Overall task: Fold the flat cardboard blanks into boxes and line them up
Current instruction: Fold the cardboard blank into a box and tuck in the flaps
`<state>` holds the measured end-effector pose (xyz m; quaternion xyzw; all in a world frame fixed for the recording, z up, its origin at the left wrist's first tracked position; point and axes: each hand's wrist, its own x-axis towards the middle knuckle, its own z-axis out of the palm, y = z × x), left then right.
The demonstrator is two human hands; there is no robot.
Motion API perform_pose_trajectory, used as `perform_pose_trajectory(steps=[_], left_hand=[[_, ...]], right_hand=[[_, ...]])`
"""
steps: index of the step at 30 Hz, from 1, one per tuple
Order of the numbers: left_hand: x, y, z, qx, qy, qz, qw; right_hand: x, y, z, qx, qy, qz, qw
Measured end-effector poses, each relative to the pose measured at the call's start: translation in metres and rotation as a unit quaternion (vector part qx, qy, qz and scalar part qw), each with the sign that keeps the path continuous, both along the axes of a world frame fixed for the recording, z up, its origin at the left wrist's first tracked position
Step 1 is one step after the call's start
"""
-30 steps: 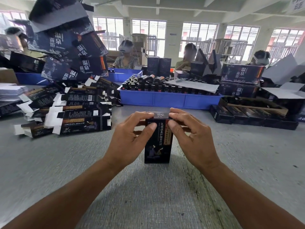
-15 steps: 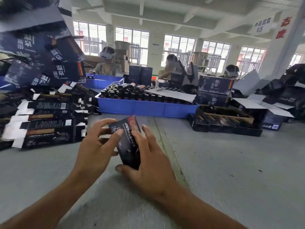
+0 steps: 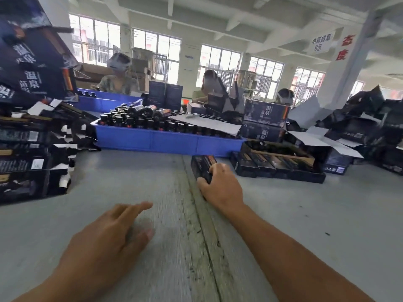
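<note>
— Right hand?
— Grip clenched round folded box at 1 o'clock on tabletop; near end hidden under palm.
— Left hand?
— Released, blurred, holding nothing.
— Flat blanks?
— Stacked at 10 o'clock, cut off by edge.
</note>
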<state>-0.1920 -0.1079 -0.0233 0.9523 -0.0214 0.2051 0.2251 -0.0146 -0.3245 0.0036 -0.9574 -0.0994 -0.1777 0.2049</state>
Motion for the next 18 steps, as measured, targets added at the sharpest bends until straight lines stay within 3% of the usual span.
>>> perform_pose_trajectory(steps=[6, 12, 18], left_hand=[[0.009, -0.001, -0.001, 0.069, -0.052, -0.041, 0.995], [0.025, 0.01, -0.017, 0.115, -0.121, -0.074, 0.983], [0.014, 0.001, -0.002, 0.102, -0.068, -0.053, 0.991]], right_hand=[[0.076, -0.032, -0.016, -0.119, 0.058, -0.062, 0.989], [0.115, -0.039, -0.011, -0.117, 0.105, -0.092, 0.983], [0.136, -0.047, -0.019, -0.14, 0.114, -0.111, 0.977]])
